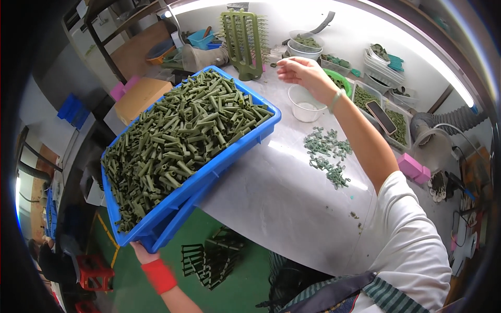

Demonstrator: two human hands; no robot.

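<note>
A blue plastic tray (224, 168) heaped with short dark-green tubes (182, 130) lies tilted over the table's left edge, on top of a second blue tray (180, 215). Its near corner is gripped by my left hand (144, 254), whose fingers are partly hidden beneath it; a red band circles that wrist. My right hand (298, 72) is raised over the far part of the table with fingers apart, holding nothing. Just below it stands a clear plastic bowl (307, 112). Small green pieces (326, 154) lie scattered on the tabletop nearer to me.
Behind the trays rises a green rack with prongs (242, 47). Bowls and containers of green parts line the back right, with a phone (381, 117) lying over them. Pink blocks (412, 167) and a duct hood (430, 148) are at the right. Dark racks (209, 261) lie on the green floor.
</note>
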